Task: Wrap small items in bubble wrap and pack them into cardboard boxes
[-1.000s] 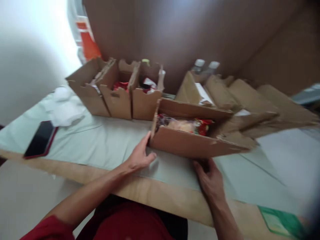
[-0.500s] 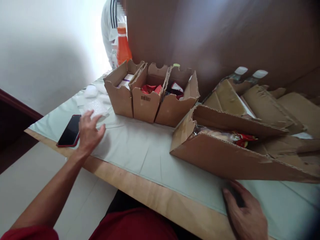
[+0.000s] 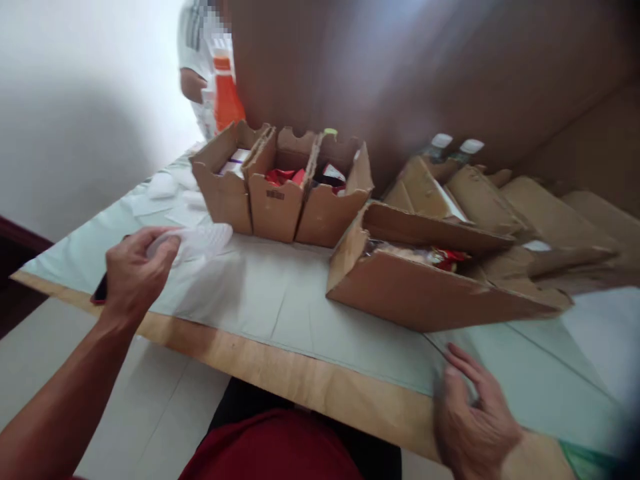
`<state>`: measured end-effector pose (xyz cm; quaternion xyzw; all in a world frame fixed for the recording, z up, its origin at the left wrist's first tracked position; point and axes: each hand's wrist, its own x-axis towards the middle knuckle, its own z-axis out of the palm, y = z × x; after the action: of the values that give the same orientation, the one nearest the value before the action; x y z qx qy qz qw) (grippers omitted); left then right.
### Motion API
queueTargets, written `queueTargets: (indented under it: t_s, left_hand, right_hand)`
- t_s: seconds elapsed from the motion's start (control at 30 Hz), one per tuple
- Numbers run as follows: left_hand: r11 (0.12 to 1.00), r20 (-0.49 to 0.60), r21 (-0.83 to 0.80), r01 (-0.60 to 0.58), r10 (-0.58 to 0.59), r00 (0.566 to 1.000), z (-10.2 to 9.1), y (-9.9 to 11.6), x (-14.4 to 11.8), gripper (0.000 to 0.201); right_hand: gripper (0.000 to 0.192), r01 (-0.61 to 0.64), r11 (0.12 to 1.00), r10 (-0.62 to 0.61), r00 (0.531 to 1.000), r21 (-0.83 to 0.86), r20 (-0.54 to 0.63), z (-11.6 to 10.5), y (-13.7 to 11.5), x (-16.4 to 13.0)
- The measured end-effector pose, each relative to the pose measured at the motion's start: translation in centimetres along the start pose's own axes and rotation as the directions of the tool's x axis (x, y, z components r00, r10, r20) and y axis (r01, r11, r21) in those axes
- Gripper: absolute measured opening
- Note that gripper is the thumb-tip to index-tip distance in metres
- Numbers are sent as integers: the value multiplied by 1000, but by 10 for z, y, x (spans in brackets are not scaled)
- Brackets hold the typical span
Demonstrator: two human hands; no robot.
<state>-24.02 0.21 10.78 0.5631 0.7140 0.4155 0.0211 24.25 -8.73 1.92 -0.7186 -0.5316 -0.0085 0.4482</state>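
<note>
My left hand (image 3: 143, 267) is closed on a crumpled piece of clear bubble wrap (image 3: 207, 241), lifted a little over the table. Behind that hand, a phone (image 3: 100, 291) is mostly covered. My right hand (image 3: 477, 413) is at the table's front edge with fingers curled and thumb apart; I see nothing held. Just beyond it lies a long cardboard box (image 3: 425, 300) with snack packets (image 3: 400, 250) inside. More white wrapping pieces (image 3: 163, 187) lie behind my left hand.
Three upright cardboard bins (image 3: 275, 207) with packets stand at the back middle. An orange bottle (image 3: 227, 97) is behind them, near a person in a white shirt (image 3: 193, 40). More cardboard bins (image 3: 530, 207) and white-capped bottles (image 3: 470, 148) fill the back right.
My left hand has taken hold of the bubble wrap and lifted it from the table. My right hand stays near the front edge. The view has shifted to the right.
</note>
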Motion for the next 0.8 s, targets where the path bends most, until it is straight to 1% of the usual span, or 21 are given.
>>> queueTargets:
  t_s: [0.07,0.1,0.17,0.2,0.23,0.3,0.33,0.4,0.47,0.53,0.6,0.67,0.73,0.77,0.8]
  left_hand:
    - [998,98,-44,-50,54,994,3,20,-28,30]
    - [994,149,-79,-80,91,985,8,29,-42,27]
    - [970,257,-190,-152,198,946,24,49,-66,23]
    - [946,300,-257,-198,273,914,34,60,-77,21]
    - [912,331,-325,-250,357,874,44,71,-86,19]
    - [830,355,-437,-348,514,781,61,96,-101,18]
    - [796,357,-468,-384,567,742,66,108,-105,19]
    - [766,376,-492,-414,616,692,71,126,-109,23]
    - [784,443,-486,-387,603,663,69,134,-105,24]
    - [826,545,-462,-324,553,631,66,134,-95,24]
    - [871,620,-410,-270,483,618,65,125,-83,25]
    - [919,674,-321,-231,393,626,67,113,-72,28]
    - [955,713,-230,-185,295,636,70,100,-63,33]
    - [966,734,-205,-159,259,628,71,94,-59,37]
    - [972,756,-196,-134,236,610,70,89,-54,42]
  right_hand:
    - [23,107,985,-116,992,139,57,-2,-19,-11]
    - [23,166,961,-192,976,219,103,-2,-30,-15]
    - [35,262,910,-340,915,322,217,-1,-57,-18]
    - [42,301,888,-401,878,348,261,1,-71,-19]
    - [49,329,872,-444,843,362,303,4,-85,-18]
    - [59,367,852,-500,784,374,368,11,-108,-17]
    - [60,377,848,-512,764,373,392,15,-115,-15]
    - [51,390,850,-518,746,355,419,23,-120,-11]
    - [44,374,874,-481,757,312,441,27,-110,-5]
    - [40,320,907,-415,783,274,463,24,-93,2]
    - [33,245,934,-345,808,261,478,13,-77,11]
    - [25,168,948,-283,830,269,481,0,-66,20]
    - [20,78,957,-213,843,280,494,-14,-60,29]
    - [19,29,958,-177,842,285,509,-21,-58,33]
    - [19,-16,958,-144,837,286,528,-27,-56,37]
